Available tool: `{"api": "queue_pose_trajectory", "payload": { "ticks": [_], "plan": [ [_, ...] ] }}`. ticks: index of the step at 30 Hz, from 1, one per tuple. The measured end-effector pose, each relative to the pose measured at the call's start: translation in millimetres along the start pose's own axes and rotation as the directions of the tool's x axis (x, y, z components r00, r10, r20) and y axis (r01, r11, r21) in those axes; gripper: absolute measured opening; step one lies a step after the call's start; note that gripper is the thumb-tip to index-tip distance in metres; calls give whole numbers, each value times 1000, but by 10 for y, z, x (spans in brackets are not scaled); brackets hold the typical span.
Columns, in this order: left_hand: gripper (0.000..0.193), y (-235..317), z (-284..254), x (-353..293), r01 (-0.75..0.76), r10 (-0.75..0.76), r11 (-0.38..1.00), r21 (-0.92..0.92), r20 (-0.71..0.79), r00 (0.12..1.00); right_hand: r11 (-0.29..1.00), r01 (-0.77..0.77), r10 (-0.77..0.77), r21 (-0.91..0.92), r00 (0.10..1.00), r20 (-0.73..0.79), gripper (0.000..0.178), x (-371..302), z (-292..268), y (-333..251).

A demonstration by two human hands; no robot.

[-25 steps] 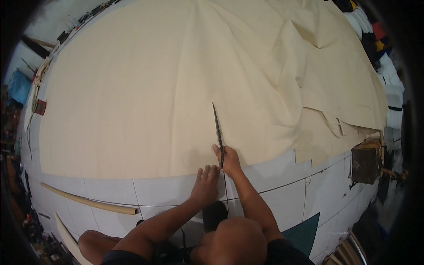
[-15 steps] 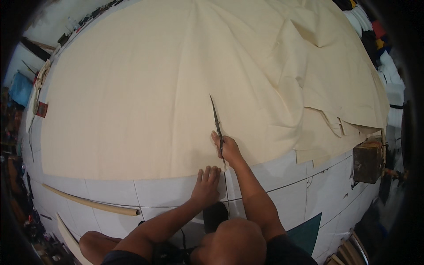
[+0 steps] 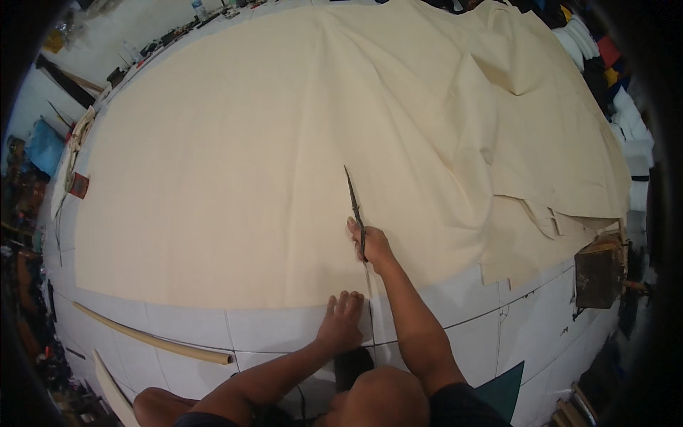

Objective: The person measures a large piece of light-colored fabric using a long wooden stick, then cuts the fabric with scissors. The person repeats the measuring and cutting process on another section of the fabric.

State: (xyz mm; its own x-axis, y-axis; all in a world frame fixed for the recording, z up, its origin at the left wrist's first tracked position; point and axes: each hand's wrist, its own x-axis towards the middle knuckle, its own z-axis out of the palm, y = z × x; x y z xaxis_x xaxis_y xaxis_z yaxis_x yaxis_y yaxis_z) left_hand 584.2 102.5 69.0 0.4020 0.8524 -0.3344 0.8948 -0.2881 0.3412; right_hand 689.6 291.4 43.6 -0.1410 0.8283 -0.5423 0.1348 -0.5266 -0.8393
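A large cream cloth [image 3: 284, 156] lies spread over a white tiled surface [image 3: 277, 331]. My right hand [image 3: 370, 245] grips long dark scissors [image 3: 353, 203] whose blades point away from me, into the cloth along a straight cut that runs up from its near edge. My left hand [image 3: 343, 322] lies flat on the tiles at the cloth's near edge, just left of the cut, fingers spread. Folded, rumpled layers of the same cloth [image 3: 541, 142] pile up to the right.
A long pale wooden stick [image 3: 153, 340] lies on the tiles at lower left. A dark brown box [image 3: 597, 269] stands at the right edge. Stacked coloured fabrics [image 3: 612, 64] sit at upper right. Clutter lines the far left rim [image 3: 43, 149].
My right hand and the scissors have moved farther from me into the cloth, and the cut is longer. My left hand has stayed at the cloth's near edge.
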Motion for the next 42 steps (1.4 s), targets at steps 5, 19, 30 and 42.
{"api": "queue_pose_trajectory", "payload": {
  "ticks": [5, 19, 30, 42],
  "plan": [
    [84, 22, 11, -27, -13, 13, 1000, -10, -48, 999, 999, -38, 38, 12, 999, -7, 54, 140, 64, -193],
    [89, 173, -307, 346, 90, -101, 993, 75, 159, 982, 1000, 28, -27, 14, 999, -38, 55, 336, 128, -116],
    [82, 105, -137, 321, 79, -85, 995, 54, 115, 990, 1000, 18, -19, -13, 995, -99, 57, 788, 251, -403],
    [68, 97, -121, 334, 23, -31, 985, 171, 48, 998, 998, -29, 33, 62, 997, -72, 60, 1389, 276, -832]
  ]
}}
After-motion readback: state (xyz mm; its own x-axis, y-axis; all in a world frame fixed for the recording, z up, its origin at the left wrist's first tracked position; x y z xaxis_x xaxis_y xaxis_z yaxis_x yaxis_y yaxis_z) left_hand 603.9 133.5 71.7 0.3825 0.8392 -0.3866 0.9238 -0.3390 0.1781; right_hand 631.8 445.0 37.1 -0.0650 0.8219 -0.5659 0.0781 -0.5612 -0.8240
